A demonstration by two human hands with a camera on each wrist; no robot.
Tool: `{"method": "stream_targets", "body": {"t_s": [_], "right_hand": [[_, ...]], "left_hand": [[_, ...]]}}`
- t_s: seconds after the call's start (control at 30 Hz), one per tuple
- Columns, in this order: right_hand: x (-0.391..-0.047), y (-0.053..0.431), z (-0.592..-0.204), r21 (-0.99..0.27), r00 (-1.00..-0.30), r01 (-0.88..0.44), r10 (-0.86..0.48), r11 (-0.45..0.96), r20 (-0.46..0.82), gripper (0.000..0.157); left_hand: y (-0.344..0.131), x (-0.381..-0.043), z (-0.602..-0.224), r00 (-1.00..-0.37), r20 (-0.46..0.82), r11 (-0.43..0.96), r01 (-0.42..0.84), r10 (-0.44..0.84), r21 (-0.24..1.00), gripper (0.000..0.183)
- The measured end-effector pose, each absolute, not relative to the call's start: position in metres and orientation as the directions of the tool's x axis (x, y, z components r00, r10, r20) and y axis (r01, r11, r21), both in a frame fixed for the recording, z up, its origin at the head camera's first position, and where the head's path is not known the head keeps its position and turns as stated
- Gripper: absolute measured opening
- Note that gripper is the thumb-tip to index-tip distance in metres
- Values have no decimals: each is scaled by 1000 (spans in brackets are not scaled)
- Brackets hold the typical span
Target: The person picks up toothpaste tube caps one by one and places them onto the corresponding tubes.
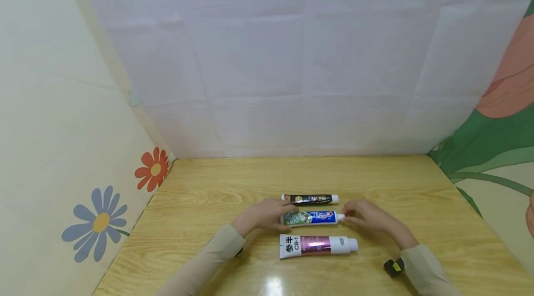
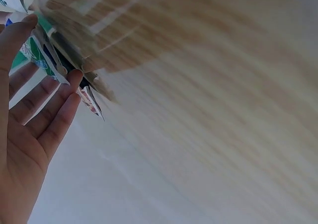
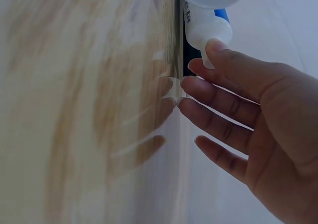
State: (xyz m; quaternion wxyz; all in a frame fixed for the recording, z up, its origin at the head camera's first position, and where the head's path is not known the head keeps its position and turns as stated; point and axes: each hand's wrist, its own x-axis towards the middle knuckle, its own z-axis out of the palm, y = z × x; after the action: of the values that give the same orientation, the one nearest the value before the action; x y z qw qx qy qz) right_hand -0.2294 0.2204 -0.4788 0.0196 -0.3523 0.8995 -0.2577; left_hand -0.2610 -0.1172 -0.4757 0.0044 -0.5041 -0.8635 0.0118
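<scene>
Three toothpaste tubes lie in a row, caps to the right. The middle one is a green and blue toothpaste tube (image 1: pixel 319 217). My left hand (image 1: pixel 265 214) holds its flat tail end, thumb on the near edge and fingers across the far edge. At the other end, my right hand (image 1: pixel 369 217) pinches the small white cap (image 3: pixel 207 59) between thumb and index finger, the other fingers spread loosely. Beyond lies a black toothpaste tube (image 1: pixel 310 200), its left end partly behind my left hand. Nearest me is a larger white and pink toothpaste tube (image 1: pixel 315 245), untouched.
The tubes lie on a glossy wood-grain table (image 1: pixel 217 180). A pale cloth backdrop (image 1: pixel 267 78) rises at its far edge. Flower-printed panels stand along the left (image 1: pixel 50 147) and right (image 1: pixel 492 157) sides. A dark band (image 1: pixel 393 267) sits at my right wrist.
</scene>
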Motion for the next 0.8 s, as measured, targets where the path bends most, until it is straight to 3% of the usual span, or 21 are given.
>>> {"method": "stream_targets", "body": {"t_s": [0.5, 0.8], "right_hand": [[-231, 220, -479, -478, -781, -573, -620, 666, 73, 13], [-233, 222, -480, -492, -773, -576, -631, 653, 67, 13]], "left_hand": [[-116, -262, -479, -449, 44, 451, 886, 892, -110, 60], [-113, -260, -478, -462, 21, 461, 879, 887, -124, 60]]}}
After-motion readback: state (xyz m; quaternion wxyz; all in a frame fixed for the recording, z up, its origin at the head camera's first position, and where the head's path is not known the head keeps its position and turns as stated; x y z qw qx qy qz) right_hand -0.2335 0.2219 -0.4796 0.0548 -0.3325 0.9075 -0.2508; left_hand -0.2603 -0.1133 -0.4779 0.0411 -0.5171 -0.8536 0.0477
